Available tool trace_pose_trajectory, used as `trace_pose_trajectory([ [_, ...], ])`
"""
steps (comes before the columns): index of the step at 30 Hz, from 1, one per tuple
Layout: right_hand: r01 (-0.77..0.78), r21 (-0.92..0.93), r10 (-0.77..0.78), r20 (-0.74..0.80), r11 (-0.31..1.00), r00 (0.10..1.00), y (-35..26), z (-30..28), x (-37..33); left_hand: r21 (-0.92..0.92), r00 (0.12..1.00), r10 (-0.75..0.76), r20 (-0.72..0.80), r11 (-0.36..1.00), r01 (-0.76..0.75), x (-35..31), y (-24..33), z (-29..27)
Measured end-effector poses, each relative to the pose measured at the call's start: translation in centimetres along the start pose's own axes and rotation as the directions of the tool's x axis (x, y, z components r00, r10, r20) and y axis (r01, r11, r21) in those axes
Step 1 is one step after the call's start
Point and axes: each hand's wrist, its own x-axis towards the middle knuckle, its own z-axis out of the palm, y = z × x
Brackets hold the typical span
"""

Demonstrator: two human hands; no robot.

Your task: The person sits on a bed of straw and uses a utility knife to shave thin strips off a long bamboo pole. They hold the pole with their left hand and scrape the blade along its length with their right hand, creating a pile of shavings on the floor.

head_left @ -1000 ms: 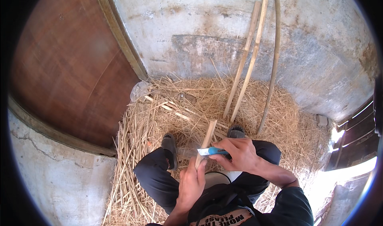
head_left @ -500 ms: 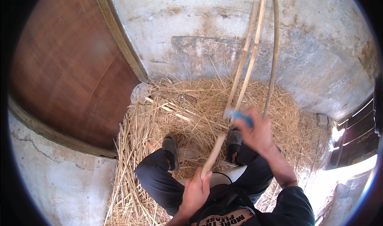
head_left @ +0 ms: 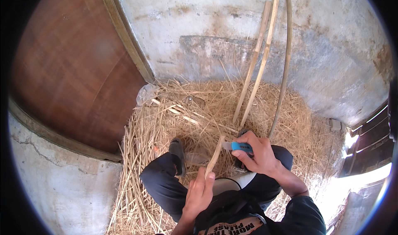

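My left hand (head_left: 200,192) is wrapped round the lower part of a short pale wooden stick (head_left: 215,157), which tilts up and slightly to the right in front of my lap. In my right hand (head_left: 261,155) is a blue-handled utility knife (head_left: 241,146). Its blade points left and meets the side of the stick near the upper end; whether it bites into the wood is too small to tell. The stick's lower end is hidden in my left hand.
Two pale wooden sticks (head_left: 258,65) and a darker rounded stick (head_left: 285,65) lean on the whitewashed wall (head_left: 207,15). Straw and wood shavings (head_left: 145,152) cover the floor round my feet. A brown door panel (head_left: 70,69) stands at the left, and a clear plastic bag (head_left: 145,94) lies by its frame.
My right hand has come down and slightly left with the knife, bringing its blade from above the stick's end to its side. The stick has shifted a little left and stands steeper.
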Motion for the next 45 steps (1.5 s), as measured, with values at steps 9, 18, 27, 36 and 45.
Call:
trace_pose_trajectory([
  [9,0.034,-0.068,-0.033,0.008,0.997,0.999,0.9,0.6,-0.2,-0.292,1.000,0.021,0.002,0.956,-0.020,0.2,-2.6,-0.3],
  [18,-0.048,-0.195,0.052,0.017,0.980,0.999,1.0,0.1,0.6,-0.262,0.998,0.052,-0.021,0.964,-0.055,0.1,-3.0,-0.2],
  [27,-0.349,0.022,0.334,0.238,0.937,0.912,1.3,-1.6,1.4,-0.257,0.997,0.078,-0.001,0.963,-0.076,0.2,-3.7,-1.0],
  [36,-0.546,0.248,0.428,0.402,0.800,0.810,2.9,-2.9,1.3,-0.345,0.998,0.071,-0.001,0.936,-0.066,0.1,-3.5,-0.9],
  [45,-0.594,0.193,0.410,0.558,0.781,0.721,2.2,-3.1,1.5,-0.469,0.997,-0.045,0.066,0.880,0.071,0.4,-4.0,-1.1],
])
